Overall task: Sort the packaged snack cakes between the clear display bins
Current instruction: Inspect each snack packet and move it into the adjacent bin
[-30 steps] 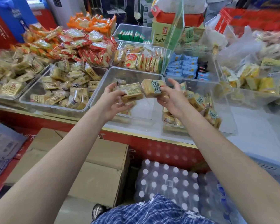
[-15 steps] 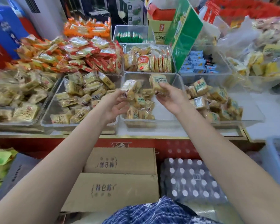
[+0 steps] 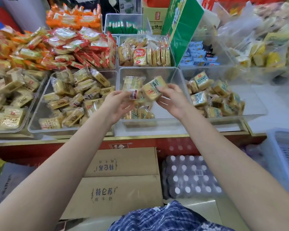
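Note:
My left hand holds a clear-wrapped yellow snack cake with a red barcode label. My right hand grips a second snack cake with green print. Both cakes hover side by side over the middle clear bin, which has a few cakes at its front. The left clear bin is full of similar yellow cakes. More green-print cakes lie in the right clear bin.
Behind stand bins of red and orange packets, biscuit packs and blue packets, with a tilted green box. Below the counter edge sit cardboard boxes, a wrapped bottle pack and a blue basket.
The view has shifted so the bins sit more centred. Both hands have drawn closer together and a little nearer to me, each still holding its cake above the middle bin.

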The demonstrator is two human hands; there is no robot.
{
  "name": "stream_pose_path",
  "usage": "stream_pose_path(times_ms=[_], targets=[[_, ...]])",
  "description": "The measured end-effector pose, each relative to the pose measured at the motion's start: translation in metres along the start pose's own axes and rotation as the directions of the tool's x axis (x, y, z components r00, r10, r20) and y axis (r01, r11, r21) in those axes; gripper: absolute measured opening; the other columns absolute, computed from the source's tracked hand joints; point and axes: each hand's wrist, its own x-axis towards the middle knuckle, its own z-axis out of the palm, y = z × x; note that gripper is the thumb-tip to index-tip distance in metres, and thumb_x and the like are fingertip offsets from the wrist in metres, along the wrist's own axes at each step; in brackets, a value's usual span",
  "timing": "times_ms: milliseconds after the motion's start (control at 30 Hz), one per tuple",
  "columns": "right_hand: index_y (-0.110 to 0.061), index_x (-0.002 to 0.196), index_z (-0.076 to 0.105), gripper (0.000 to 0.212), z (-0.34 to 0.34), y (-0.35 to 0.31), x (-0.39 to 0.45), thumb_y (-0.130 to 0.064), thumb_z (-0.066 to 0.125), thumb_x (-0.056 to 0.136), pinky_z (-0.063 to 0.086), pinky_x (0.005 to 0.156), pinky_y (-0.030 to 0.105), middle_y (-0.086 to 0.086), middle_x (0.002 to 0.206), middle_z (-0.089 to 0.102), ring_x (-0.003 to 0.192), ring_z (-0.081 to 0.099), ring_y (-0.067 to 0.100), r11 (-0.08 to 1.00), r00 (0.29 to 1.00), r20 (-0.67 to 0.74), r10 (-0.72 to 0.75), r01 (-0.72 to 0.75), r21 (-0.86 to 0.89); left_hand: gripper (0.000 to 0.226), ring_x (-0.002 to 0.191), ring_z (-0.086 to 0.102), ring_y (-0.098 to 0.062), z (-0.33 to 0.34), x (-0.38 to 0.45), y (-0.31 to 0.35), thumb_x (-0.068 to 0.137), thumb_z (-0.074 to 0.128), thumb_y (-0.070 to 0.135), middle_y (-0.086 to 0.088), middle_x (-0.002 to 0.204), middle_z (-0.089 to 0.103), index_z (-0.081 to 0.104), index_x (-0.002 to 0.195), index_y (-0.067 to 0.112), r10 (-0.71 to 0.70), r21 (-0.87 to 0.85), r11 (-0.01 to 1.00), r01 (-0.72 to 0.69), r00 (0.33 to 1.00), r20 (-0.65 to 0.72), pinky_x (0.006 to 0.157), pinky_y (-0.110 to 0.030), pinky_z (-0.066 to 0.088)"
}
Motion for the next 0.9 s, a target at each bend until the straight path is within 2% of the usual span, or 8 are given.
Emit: stream_pose_path(times_ms=[133, 300, 400, 500, 600, 733, 833, 900], targets=[[-0.004, 0.114, 0.049, 0.036, -0.013, -0.010, 0.008, -0.006, 0.069, 0.084, 0.050, 0.057, 0.020, 0.006, 0.084, 0.060, 0.067, 0.057, 0.014, 0.999, 1.000, -0.024, -0.016, 0.017, 0.037, 0.035, 0.089, 0.066, -0.025, 0.011, -0.003, -0.001, 0.088, 0.061, 0.000, -0.015, 0.100, 0.061, 0.041, 0.117, 0.007, 0.088, -0.056, 0.994, -0.092, 0.995, -0.054, 0.075, -0.036, 0.058], [-0.015, 0.124, 0.038, 0.050, -0.022, -0.036, 0.019, 0.010, 0.059, 0.086, 0.058, 0.066, 0.028, 0.016, 0.098, 0.059, 0.075, 0.062, 0.024, 0.986, 0.993, 0.112, -0.048, 0.029, 0.166, 0.024, 0.081, 0.066, -0.020, 0.033, -0.009, 0.006, 0.090, 0.058, 0.001, -0.011, 0.094, 0.063, 0.044, 0.106, 0.013, 0.165, -0.011, 0.986, -0.167, 0.983, -0.074, 0.082, -0.036, 0.057], [-0.017, 0.121, 0.043, 0.043, -0.031, -0.044, 0.027, 0.001, 0.061, 0.087, 0.059, 0.077, 0.034, 0.017, 0.105, 0.061, 0.083, 0.066, 0.029, 0.985, 0.981, 0.189, -0.051, 0.018, 0.172, 0.031, 0.083, 0.066, -0.020, 0.044, -0.005, 0.009, 0.090, 0.058, 0.000, -0.011, 0.098, 0.061, 0.043, 0.114, 0.013, 0.211, 0.065, 0.977, -0.205, 0.971, -0.111, 0.076, -0.031, 0.058], [-0.009, 0.123, 0.046, 0.046, -0.043, -0.043, 0.035, -0.009, 0.069, 0.083, 0.057, 0.067, 0.027, 0.013, 0.099, 0.067, 0.075, 0.069, 0.023, 0.994, 0.983, 0.160, -0.091, 0.080, 0.072, 0.032, 0.084, 0.066, -0.019, 0.054, 0.000, 0.009, 0.091, 0.056, -0.001, -0.013, 0.103, 0.061, 0.044, 0.113, 0.018, 0.255, 0.163, 0.959, -0.231, 0.956, -0.145, 0.069, -0.027, 0.059], [-0.006, 0.111, 0.051, 0.033, -0.051, -0.040, 0.041, -0.009, 0.069, 0.084, 0.053, 0.060, 0.021, 0.012, 0.093, 0.066, 0.071, 0.066, 0.020, 0.995, 0.986, 0.143, -0.088, 0.081, 0.053, 0.025, 0.088, 0.064, -0.021, 0.066, 0.004, 0.006, 0.093, 0.051, -0.003, -0.017, 0.110, 0.058, 0.049, 0.098, 0.021, 0.299, 0.330, 0.914, -0.238, 0.943, -0.149, 0.073, -0.029, 0.059], [-0.007, 0.098, 0.049, 0.024, -0.059, -0.038, 0.048, 0.000, 0.066, 0.084, 0.058, 0.072, 0.027, 0.015, 0.099, 0.062, 0.077, 0.066, 0.022, 0.989, 0.980, 0.165, -0.110, 0.091, 0.117, 0.025, 0.086, 0.062, -0.017, 0.082, 0.012, 0.000, 0.097, 0.046, 0.001, -0.015, 0.117, 0.058, 0.063, 0.084, 0.015, 0.323, 0.485, 0.841, -0.240, 0.942, -0.094, 0.071, -0.020, 0.057], [-0.010, 0.091, 0.049, 0.026, -0.066, -0.038, 0.049, 0.006, 0.067, 0.080, 0.057, 0.082, 0.033, 0.020, 0.114, 0.059, 0.096, 0.064, 0.029, 0.985, 0.958, 0.235, -0.163, 0.170, -0.008, 0.014, 0.095, 0.063, -0.020, 0.088, 0.014, -0.005, 0.096, 0.053, 0.012, -0.010, 0.106, 0.064, 0.066, 0.092, 0.014, 0.315, 0.475, 0.848, -0.234, 0.944, -0.096, 0.075, -0.018, 0.056], [-0.011, 0.083, 0.049, 0.028, -0.072, -0.041, 0.049, 0.006, 0.070, 0.078, 0.057, 0.080, 0.031, 0.013, 0.108, 0.062, 0.096, 0.064, 0.024, 0.947, 0.927, 0.311, -0.211, 0.272, -0.170, 0.012, 0.100, 0.064, -0.021, 0.086, 0.012, -0.007, 0.093, 0.058, 0.017, -0.011, 0.106, 0.066, 0.066, 0.099, 0.011, 0.299, 0.458, 0.856, -0.239, 0.952, -0.063, 0.080, -0.021, 0.056]])
